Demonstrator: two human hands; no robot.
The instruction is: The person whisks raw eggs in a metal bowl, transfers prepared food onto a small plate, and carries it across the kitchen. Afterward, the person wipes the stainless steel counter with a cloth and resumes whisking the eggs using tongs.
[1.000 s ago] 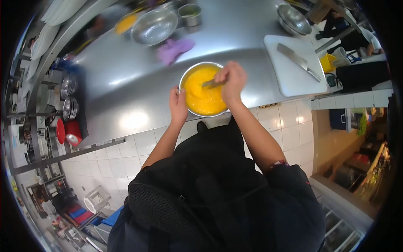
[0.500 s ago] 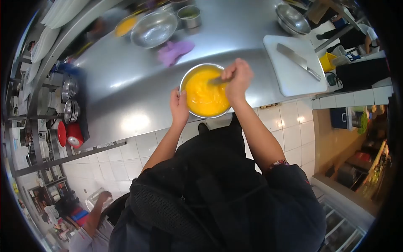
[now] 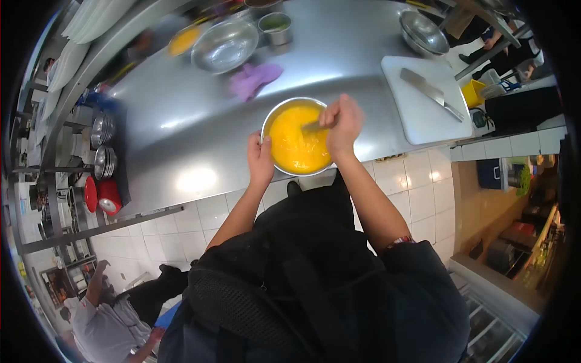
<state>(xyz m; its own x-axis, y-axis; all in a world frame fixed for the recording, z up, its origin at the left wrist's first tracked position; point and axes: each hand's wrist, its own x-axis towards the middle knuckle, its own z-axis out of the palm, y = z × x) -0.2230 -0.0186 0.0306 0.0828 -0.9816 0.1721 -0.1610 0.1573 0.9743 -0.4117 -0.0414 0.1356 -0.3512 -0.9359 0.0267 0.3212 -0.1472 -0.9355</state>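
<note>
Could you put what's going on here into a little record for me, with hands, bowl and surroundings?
Left hand: at the rim of the metal bowl
Right hand: gripping a utensil, its far end unclear
Bowl contents: yellow liquid
Beyond bowl: crumpled purple cloth
Right side: knife on white cutting board
Surface: metal counter

I saw room along the counter (image 3: 175,142) left of the left hand (image 3: 260,160). Beyond, a purple cloth (image 3: 257,78), basin (image 3: 239,42) and seemingly a blurred dish (image 3: 184,41) obstructed.
</note>
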